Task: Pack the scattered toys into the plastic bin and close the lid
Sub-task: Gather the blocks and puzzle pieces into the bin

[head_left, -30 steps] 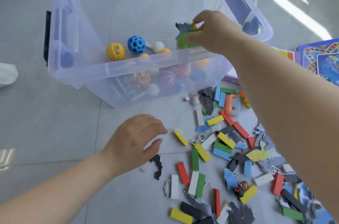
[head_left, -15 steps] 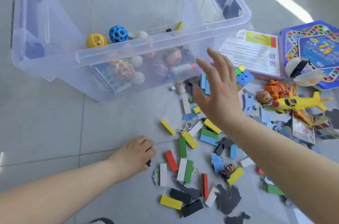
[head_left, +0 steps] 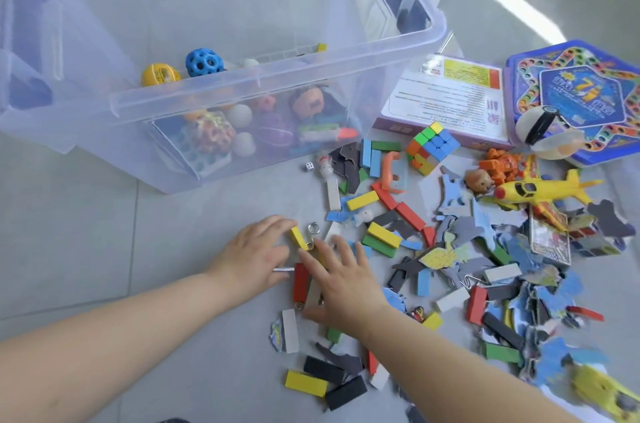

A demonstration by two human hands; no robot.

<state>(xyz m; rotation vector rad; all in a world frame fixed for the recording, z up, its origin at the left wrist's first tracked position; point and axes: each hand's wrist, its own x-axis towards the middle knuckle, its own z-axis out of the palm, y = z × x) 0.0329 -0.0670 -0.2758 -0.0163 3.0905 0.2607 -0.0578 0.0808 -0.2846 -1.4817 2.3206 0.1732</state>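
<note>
The clear plastic bin (head_left: 277, 76) stands open on the floor at the upper left and holds a yellow ball (head_left: 160, 75), a blue holed ball (head_left: 204, 62) and other toys. Below it, coloured blocks and puzzle pieces lie scattered. My left hand (head_left: 256, 256) rests palm down on the floor, its curved fingertips touching a yellow block (head_left: 299, 238). My right hand (head_left: 343, 280) lies spread flat over several blocks just right of it, beside a red block (head_left: 300, 282). A metal ring (head_left: 313, 228) lies between the fingertips of both hands.
A colour cube (head_left: 433, 147), an orange figure (head_left: 502, 162) and a yellow toy plane (head_left: 540, 190) lie to the right of the bin. Behind them are a purple box (head_left: 446, 100) and a blue board game (head_left: 581, 100). Puzzle pieces are heaped at the right.
My right hand left the bin, where it dropped its pieces, and came down flat onto the blocks. My left hand slid forward and right to the yellow block.
</note>
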